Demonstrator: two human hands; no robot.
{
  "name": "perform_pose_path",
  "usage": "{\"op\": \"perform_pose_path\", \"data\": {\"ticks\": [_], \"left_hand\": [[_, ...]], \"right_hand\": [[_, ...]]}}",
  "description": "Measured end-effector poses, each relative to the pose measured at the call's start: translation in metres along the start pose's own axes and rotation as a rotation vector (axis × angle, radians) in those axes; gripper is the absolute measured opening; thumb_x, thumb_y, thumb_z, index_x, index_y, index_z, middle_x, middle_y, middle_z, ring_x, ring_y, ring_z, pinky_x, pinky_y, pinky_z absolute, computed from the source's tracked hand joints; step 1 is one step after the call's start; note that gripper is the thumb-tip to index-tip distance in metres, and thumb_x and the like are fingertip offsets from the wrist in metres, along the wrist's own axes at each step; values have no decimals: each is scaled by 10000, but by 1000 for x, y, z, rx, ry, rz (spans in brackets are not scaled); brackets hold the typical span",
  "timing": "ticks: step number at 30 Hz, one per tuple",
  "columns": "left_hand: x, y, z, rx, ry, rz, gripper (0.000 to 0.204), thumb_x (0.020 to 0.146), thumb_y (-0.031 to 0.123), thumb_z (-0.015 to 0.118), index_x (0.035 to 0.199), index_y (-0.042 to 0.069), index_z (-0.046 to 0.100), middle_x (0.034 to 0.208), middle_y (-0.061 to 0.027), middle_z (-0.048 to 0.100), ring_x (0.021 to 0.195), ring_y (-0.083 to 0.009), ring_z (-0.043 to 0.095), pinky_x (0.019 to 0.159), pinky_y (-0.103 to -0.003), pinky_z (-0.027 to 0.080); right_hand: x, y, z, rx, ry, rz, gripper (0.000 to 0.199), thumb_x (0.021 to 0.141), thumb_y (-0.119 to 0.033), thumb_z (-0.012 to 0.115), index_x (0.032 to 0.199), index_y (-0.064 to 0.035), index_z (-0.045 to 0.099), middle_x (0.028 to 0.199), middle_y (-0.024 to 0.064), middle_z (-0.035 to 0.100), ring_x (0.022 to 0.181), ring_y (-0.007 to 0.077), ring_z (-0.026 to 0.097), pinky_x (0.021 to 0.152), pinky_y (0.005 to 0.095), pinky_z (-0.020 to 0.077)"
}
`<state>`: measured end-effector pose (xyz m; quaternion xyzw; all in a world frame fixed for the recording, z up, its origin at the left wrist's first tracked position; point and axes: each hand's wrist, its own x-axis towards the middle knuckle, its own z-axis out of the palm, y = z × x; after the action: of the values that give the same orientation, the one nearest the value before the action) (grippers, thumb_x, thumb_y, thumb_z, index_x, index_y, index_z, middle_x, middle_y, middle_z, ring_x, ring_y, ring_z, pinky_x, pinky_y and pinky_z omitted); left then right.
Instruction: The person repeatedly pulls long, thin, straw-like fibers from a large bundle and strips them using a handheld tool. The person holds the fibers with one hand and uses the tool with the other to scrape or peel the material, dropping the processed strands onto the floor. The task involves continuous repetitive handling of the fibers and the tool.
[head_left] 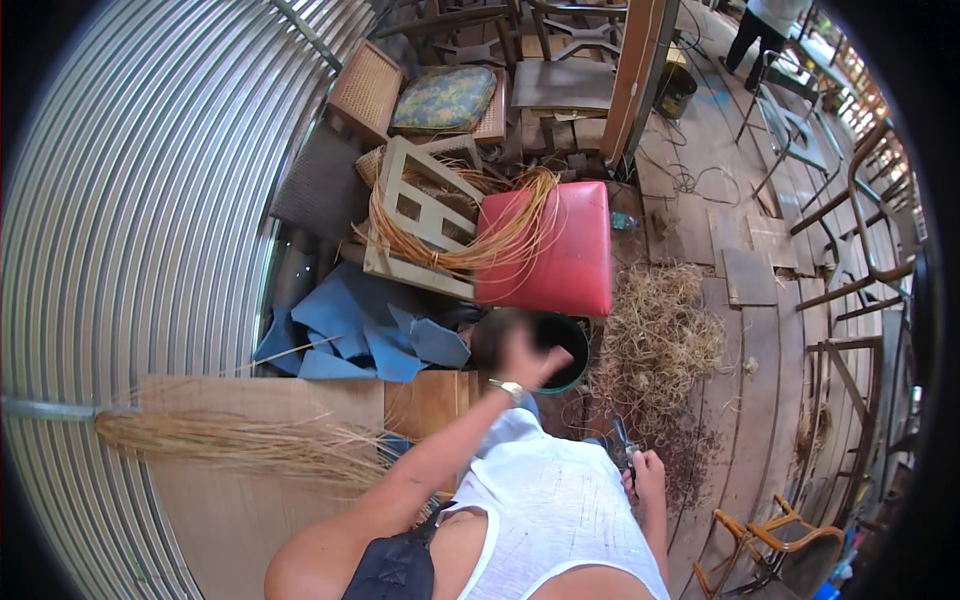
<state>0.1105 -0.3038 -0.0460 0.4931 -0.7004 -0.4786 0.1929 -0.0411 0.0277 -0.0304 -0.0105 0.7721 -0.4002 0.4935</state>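
My left hand, with a watch on its wrist, is over the rim of a round dark-green bucket. Its thumb stands out from the fingers, which are partly blurred, and I see nothing held in it. A dark blurred shape lies beside these fingers. Low on the right, my right hand is closed around a pair of metal shears, their blades pointing away from me. Beyond the bucket is a red padded seat, with a loose coil of rattan strands across it and a pale chair frame.
A heap of pale shavings covers planks right of the bucket. Blue sheet scraps and a strand bundle on a board lie left. Corrugated metal walls that side. Chairs line the right; a person stands far off.
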Motion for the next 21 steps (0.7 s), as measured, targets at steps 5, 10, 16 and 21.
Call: {"op": "perform_pose_path", "data": {"ticks": [5,10,16,21], "left_hand": [[137,-128,-113,-495,426,-408,1076,538,603,875,1202,-108,414,1153,-155,535,1065,-235,482,978,-348,381],[222,-129,-148,-917,443,-504,571,703,441,843,1021,40,590,871,-47,625,701,-155,574,627,-317,480],[318,62,-193,-1215,455,-36,372,937,344,607,742,92,415,561,-36,426,501,-183,493,513,-370,487],[365,220,-288,-859,105,343,369,913,370,644,764,68,494,534,-27,488,460,-171,504,490,-333,469]], "right_hand": [[-8,15,17,-92,84,94,250,976,-234,493,802,-55,473,574,90,584,385,133,492,338,277,373],[-21,3,38,-114,78,140,244,967,-226,512,797,-55,475,572,88,583,394,138,507,348,283,378],[-26,2,50,-119,99,117,241,966,-217,516,789,-60,469,566,79,574,398,134,510,352,276,377],[-16,10,46,-29,104,115,249,970,-217,506,777,-67,456,556,72,561,394,126,503,348,266,373]]}}
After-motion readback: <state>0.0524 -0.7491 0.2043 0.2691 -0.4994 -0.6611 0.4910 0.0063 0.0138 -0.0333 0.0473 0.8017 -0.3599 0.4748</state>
